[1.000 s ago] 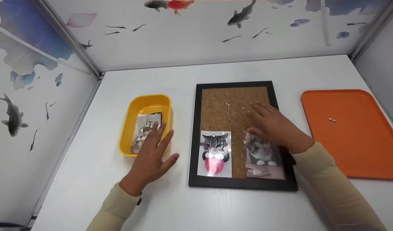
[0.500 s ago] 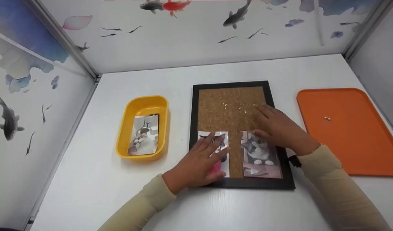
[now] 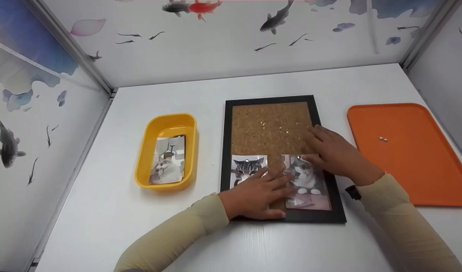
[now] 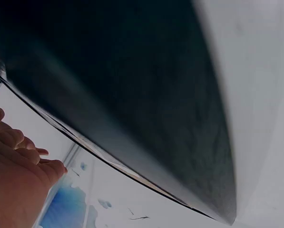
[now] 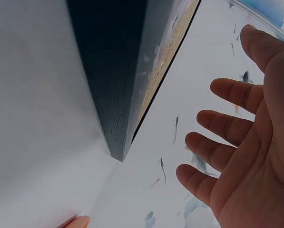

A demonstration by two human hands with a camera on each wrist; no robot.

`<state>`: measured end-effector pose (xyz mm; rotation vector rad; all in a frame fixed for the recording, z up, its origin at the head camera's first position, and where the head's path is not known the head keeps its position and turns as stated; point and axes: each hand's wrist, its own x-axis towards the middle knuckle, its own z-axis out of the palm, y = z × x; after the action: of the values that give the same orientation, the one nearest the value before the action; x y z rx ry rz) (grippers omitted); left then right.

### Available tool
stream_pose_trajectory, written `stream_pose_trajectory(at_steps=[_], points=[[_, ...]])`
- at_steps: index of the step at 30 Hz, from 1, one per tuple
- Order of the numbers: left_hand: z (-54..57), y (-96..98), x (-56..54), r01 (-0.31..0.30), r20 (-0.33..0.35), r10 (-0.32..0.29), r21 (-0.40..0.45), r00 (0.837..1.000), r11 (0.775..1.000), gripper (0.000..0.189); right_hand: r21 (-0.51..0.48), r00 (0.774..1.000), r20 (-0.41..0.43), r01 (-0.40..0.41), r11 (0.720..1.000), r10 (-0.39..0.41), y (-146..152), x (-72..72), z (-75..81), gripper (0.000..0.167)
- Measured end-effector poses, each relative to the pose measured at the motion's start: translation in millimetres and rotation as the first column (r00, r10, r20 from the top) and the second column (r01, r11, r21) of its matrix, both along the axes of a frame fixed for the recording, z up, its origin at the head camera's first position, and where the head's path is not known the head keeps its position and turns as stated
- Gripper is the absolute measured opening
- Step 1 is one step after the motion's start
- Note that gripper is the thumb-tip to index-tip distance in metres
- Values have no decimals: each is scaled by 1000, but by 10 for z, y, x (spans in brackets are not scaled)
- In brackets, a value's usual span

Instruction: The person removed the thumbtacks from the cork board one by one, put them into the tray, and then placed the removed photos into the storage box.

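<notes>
A glossy rectangular print of a grey-and-white cat (image 3: 310, 185) lies at the near right of a brown cork board (image 3: 250, 132) with a black frame (image 3: 318, 216); a glossy tabby-cat print (image 3: 250, 165) lies near left. Both prints look light, slick and easily creased, so best held by their edges; the board seems stiff, best gripped by its frame. The left hand (image 3: 257, 196) hovers over the prints, the right hand (image 3: 334, 153) over the board's right side, fingers spread, both holding nothing. On the white desk (image 3: 102, 211), a yellow plastic bin (image 3: 139, 175) stands left, an orange tray (image 3: 416, 162) right.
</notes>
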<state>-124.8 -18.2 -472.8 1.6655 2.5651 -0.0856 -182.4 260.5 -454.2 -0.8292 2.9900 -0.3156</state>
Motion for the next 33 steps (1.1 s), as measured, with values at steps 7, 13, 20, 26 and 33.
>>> stream_pose_trajectory(at_steps=[7, 13, 20, 26, 33], points=[[65, 112, -29, -9, 11, 9, -7, 1000, 1000, 76, 23, 1000, 22, 1, 1000, -1, 20, -1, -10, 68], [131, 277, -26, -21, 54, 21, 7, 998, 1000, 80, 23, 1000, 7, -25, 999, 25, 15, 4, -35, 64], [165, 351, -46, -59, 94, 58, 8, 994, 998, 82, 28, 999, 23, -28, 999, 27, 23, 2, -68, 62], [204, 355, -13, -88, 97, 91, -33, 991, 996, 82, 23, 999, 50, -18, 1000, 17, 23, 4, -83, 61], [349, 320, 59, -141, 130, 147, -54, 981, 988, 81, 17, 998, 56, -9, 1000, 8, 27, 4, -89, 63]])
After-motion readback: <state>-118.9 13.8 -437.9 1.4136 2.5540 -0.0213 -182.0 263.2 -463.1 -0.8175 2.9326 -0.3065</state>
